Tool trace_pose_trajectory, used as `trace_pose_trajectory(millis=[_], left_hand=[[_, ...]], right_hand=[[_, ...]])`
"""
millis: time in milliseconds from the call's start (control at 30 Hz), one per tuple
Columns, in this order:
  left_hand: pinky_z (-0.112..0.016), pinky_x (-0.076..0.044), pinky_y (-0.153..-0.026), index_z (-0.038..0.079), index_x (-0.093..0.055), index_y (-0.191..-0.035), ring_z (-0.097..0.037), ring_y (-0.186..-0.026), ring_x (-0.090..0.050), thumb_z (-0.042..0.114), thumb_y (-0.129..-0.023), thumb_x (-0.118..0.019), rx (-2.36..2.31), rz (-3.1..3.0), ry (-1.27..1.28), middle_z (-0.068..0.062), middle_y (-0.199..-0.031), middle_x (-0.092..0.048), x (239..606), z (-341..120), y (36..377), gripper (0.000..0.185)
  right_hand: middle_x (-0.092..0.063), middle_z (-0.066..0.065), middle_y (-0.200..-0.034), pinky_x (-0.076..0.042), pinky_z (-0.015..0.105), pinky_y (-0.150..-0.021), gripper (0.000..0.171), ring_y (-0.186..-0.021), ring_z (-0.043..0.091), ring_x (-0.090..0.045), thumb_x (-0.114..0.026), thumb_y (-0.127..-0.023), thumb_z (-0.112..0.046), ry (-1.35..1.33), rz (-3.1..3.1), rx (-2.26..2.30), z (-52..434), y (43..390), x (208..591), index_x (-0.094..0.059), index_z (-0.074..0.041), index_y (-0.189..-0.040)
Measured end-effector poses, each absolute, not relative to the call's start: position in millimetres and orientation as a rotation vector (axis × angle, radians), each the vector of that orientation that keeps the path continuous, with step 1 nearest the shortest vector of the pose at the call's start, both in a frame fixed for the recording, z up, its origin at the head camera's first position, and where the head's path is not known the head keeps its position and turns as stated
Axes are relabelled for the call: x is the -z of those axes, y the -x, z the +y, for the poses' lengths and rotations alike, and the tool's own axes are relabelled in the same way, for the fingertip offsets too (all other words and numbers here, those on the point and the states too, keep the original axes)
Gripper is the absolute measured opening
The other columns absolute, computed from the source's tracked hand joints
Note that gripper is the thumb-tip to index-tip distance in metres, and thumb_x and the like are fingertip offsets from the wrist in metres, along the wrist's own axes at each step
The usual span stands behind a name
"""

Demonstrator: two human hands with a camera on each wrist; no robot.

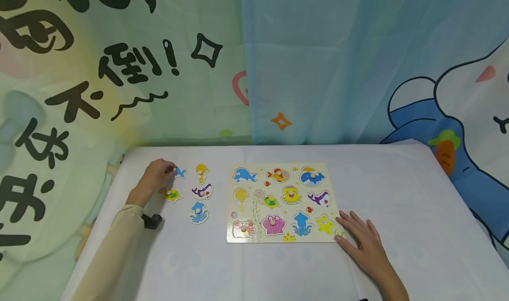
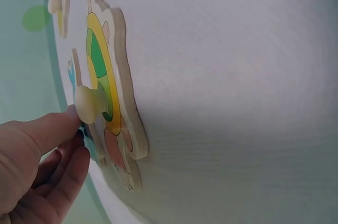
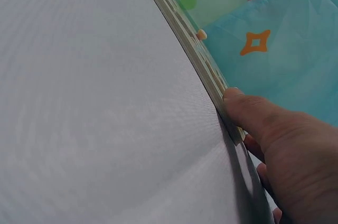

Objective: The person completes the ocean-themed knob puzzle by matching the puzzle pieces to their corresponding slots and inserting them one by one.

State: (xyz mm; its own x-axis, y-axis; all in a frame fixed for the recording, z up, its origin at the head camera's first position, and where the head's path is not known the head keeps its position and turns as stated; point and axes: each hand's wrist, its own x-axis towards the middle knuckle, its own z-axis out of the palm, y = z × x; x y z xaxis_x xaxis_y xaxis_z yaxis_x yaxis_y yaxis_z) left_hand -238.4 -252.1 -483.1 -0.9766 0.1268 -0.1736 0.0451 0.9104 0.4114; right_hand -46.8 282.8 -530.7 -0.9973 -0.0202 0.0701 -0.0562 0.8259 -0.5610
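A: How far along is the board point(image 1: 336, 203)?

B: It lies flat on the surface point(image 1: 397, 195), mid-right. Several slots carry pegged pieces, such as the whale point(image 1: 312, 177), crab point(image 1: 243, 228) and shell point(image 1: 273, 225). I judge roughly half is filled.

A: What is left?

B: Five loose pieces left of the board: a dolphin point(image 1: 180, 173), seahorse point(image 1: 202, 173), purple fish point(image 1: 202, 191), squid point(image 1: 198, 212) and turtle point(image 1: 172, 195).

A: And the hands?

B: The left hand point(image 1: 157, 177) pinches the dolphin, just beside the turtle. The right hand point(image 1: 363, 241) lies flat, fingers straight, touching the board's near right corner.

A: Anything in the way?

B: Nothing lies between pieces and board. Printed curtains point(image 1: 318, 71) hang behind.
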Motion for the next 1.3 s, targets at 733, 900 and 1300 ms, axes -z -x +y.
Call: trace_pose_trajectory(millis=[733,900,1300], left_hand=[[-0.032,-0.047,-0.072,0.0,-0.072,-0.093,-0.019,-0.076,-0.052,0.004,-0.09,-0.061,-0.593,2.992,-0.613,-0.01,-0.084,-0.064,456.2,-165.3,249.6,0.012],[-0.028,-0.044,-0.068,0.001,-0.071,-0.088,-0.017,-0.073,-0.049,0.004,-0.089,-0.061,-0.572,2.981,-0.686,-0.008,-0.079,-0.061,462.0,-136.4,248.3,0.011],[-0.028,-0.041,-0.071,0.002,-0.071,-0.09,-0.018,-0.075,-0.047,0.007,-0.09,-0.062,-0.557,2.892,-0.695,-0.007,-0.079,-0.06,475.5,-101.0,248.0,0.01]], right_hand=[[-0.049,0.02,-0.144,0.001,0.059,-0.119,0.049,-0.14,0.044,-0.031,-0.067,-0.089,-0.033,-0.09,-2.913,-0.932,286.6,50.3,529.4,-0.058,-0.009,-0.131],[-0.049,0.02,-0.145,0.002,0.059,-0.119,0.049,-0.14,0.043,-0.03,-0.067,-0.089,-0.034,-0.091,-2.919,-0.941,285.4,49.3,532.4,-0.058,-0.01,-0.131],[-0.049,0.019,-0.144,0.001,0.06,-0.119,0.049,-0.14,0.043,-0.031,-0.066,-0.089,-0.035,-0.088,-2.929,-0.919,284.9,46.5,531.5,-0.058,-0.01,-0.131]])
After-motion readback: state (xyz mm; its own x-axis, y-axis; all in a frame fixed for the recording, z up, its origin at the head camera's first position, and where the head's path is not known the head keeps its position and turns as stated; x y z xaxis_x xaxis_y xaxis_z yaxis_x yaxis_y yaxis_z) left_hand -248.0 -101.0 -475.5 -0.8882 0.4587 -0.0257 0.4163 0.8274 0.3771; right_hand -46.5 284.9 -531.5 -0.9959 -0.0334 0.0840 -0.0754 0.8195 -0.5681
